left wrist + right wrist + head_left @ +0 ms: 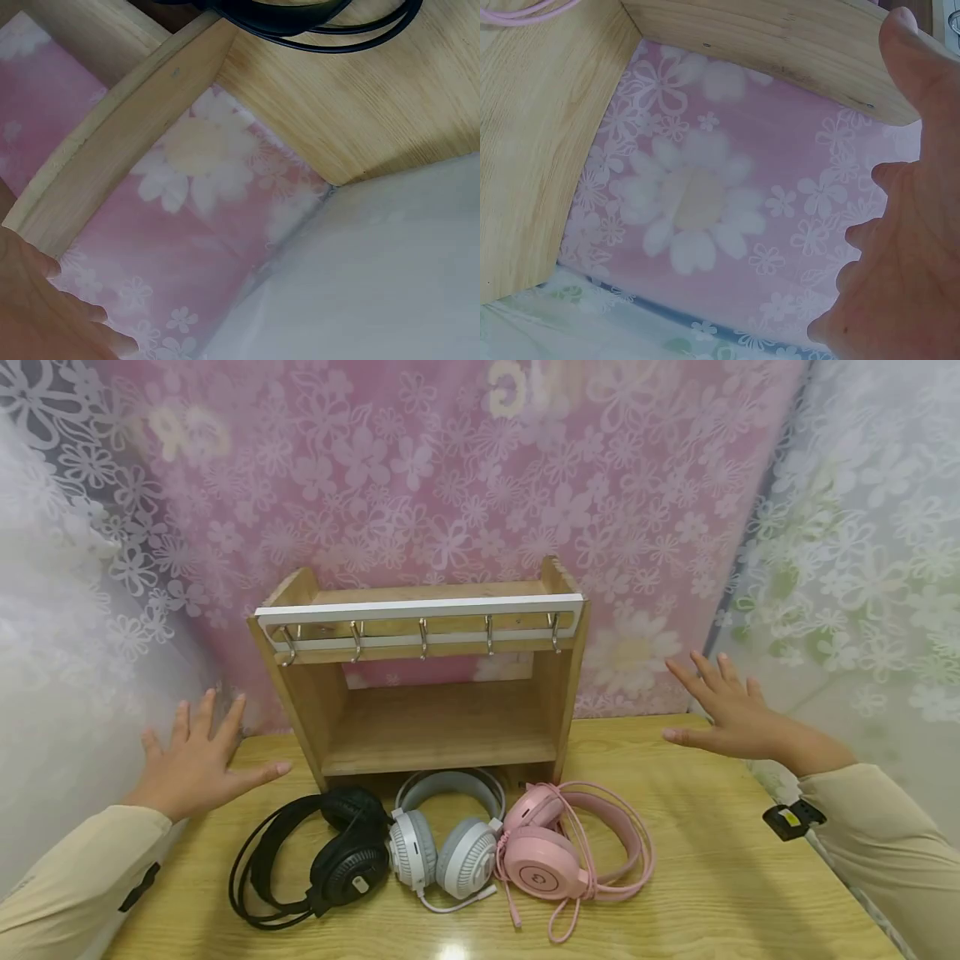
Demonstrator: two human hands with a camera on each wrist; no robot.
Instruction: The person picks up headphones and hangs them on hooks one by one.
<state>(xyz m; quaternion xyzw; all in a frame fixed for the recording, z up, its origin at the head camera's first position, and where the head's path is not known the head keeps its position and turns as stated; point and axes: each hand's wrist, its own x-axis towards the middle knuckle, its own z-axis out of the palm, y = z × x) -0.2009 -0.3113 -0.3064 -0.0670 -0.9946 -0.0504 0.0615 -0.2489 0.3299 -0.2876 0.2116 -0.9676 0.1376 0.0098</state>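
Observation:
My left hand [197, 768] is held up with fingers spread, left of the wooden rack, touching nothing. On the other side my right hand [731, 714] hovers with straight, spread fingers and holds nothing. Between them stands the wooden rack [442, 727], with a white front rail [420, 608] bearing several metal hooks [423, 639]. In front of it lie three headphones in a row: a black pair [348, 868] at left, a white pair [465, 860] in the middle, and a pink pair [543, 864] with its cable looped around it at right.
The pale wood-grain table [697, 877] carries everything. A pink flowered curtain [450, 468] hangs behind the rack. Whitish sheets close in the left [67, 635] and right [862, 568] sides. Black straps with small devices [793, 818] sit on the sleeves.

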